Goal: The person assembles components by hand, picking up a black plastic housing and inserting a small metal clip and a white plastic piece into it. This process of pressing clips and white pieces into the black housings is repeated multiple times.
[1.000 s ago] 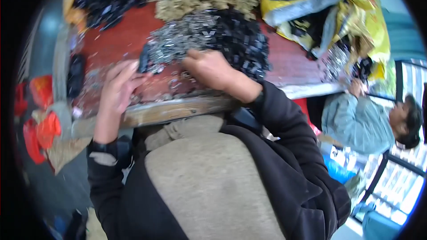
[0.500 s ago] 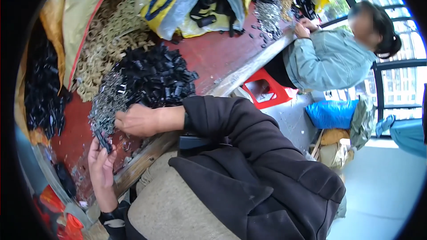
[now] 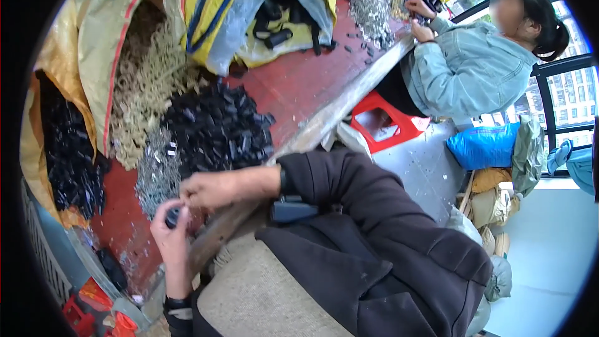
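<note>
My left hand (image 3: 170, 237) is closed around a small black plastic part (image 3: 173, 217), one end of which shows between thumb and fingers. My right hand (image 3: 209, 189) meets it there, its fingertips pinched together beside the part. Whatever those fingertips hold is too small or hidden to make out. Just beyond both hands lies a heap of small silvery metal pieces (image 3: 155, 171). A larger pile of short black plastic pieces (image 3: 221, 128) is behind my right hand.
Beige ring-like pieces (image 3: 140, 97) spill from a pale sack (image 3: 93, 56). An orange sack at left holds black parts (image 3: 72, 156); a yellow bag (image 3: 218, 6) stands behind. A wooden edge (image 3: 306, 134) borders the red tabletop. At right, another person (image 3: 465, 72) works near a red stool (image 3: 380, 122).
My right hand has come away from the metal heap to my left hand, and the two now meet. The left hand has turned, its fingers wrapping the black part.
</note>
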A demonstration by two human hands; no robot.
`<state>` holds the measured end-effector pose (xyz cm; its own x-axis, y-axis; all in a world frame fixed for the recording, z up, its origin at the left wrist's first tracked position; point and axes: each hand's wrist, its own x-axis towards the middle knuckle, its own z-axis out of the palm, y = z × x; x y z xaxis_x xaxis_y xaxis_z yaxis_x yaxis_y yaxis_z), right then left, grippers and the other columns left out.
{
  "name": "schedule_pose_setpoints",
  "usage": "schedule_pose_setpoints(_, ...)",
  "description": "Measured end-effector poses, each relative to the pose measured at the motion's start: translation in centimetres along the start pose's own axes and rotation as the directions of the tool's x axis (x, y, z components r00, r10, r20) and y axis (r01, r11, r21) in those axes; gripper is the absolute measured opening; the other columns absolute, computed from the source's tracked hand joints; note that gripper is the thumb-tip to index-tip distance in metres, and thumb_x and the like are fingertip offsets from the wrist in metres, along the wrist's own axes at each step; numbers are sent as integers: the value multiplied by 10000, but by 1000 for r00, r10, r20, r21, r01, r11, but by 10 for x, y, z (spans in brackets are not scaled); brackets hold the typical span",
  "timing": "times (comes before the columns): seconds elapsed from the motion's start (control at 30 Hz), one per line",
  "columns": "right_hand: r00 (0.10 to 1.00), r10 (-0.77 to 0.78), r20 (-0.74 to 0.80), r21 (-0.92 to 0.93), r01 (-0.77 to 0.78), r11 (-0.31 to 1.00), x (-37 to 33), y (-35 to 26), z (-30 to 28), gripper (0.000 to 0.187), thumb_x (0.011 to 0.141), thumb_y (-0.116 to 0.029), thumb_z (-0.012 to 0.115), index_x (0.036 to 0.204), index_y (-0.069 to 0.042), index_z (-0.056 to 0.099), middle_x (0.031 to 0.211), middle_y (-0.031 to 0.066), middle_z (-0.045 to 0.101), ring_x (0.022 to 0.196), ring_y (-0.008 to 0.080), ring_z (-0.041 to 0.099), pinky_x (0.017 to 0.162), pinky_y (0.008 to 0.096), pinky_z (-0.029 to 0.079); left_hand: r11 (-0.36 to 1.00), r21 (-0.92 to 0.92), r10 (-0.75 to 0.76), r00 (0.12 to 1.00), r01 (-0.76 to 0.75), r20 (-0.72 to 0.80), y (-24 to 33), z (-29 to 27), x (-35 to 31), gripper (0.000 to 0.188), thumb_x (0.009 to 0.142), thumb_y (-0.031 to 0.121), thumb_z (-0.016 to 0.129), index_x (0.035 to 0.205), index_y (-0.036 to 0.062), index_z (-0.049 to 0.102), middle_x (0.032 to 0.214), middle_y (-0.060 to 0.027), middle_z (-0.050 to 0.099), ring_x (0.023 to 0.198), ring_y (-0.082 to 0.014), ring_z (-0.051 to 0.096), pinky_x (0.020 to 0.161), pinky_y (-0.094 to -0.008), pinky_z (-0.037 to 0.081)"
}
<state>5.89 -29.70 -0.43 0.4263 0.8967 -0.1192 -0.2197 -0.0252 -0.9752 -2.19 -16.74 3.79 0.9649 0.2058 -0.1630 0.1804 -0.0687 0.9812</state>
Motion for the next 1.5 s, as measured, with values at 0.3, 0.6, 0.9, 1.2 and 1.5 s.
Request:
schedule_pose_setpoints(0.3, 970, 224, 91, 472, -240, 848, 17, -3, -10, 149, 804, -141, 476, 710, -31, 514, 574, 5, 473, 447, 74, 400, 389, 210, 330, 992, 126, 20, 999, -16, -30, -21, -11, 14, 85, 781, 99, 546, 766, 32, 496, 647, 11, 489, 579, -47, 441, 537, -178, 361)
schedule_pose_setpoints(0.6, 967, 227, 113, 496, -253, 831, 18, -15, -8, 109, 803, -131, 500, 763, -29, 504, 630, 7, 495, 453, 53, 395, 396, 184, 310, 975, 203, 100, 993, -85, -63, -22, -21, 18, 126, 773, 130, 564, 744, 31, 493, 630, 22, 482, 560, -46, 434, 519, -181, 362)
schedule_pose_setpoints(0.9, 999, -19, 29, 101, 16, 995, -1, -16, 2, 138, 804, -123, 501, 812, 11, 533, 735, 58, 567, 643, 105, 548, 546, 212, 431, 894, -384, -253, 968, 233, -1, -12, -7, -5, 205, 789, 181, 531, 938, 48, 483, 757, -21, 520, 648, -69, 494, 534, -201, 406)
schedule_pose_setpoints(1.2, 938, -347, -14, -616, 265, 742, -22, -41, 9, 57, 708, 20, 558, 762, 5, 543, 628, 47, 497, 567, 104, 490, 497, 223, 382, 638, -685, -218, 936, 352, 277, -9, -7, -19, 258, 836, 275, 462, 971, 58, 495, 824, -18, 548, 722, -101, 530, 583, -220, 438)
schedule_pose_setpoints(1.5, 869, -489, 81, -732, 385, 562, -16, -37, 13, 108, 672, 21, 594, 765, -14, 552, 610, 62, 477, 497, 156, 471, 446, 253, 376, 673, -635, -262, 925, 380, 276, -20, -14, -18, 272, 830, 293, 479, 912, 37, 525, 788, -24, 550, 660, -100, 538, 559, -205, 454)
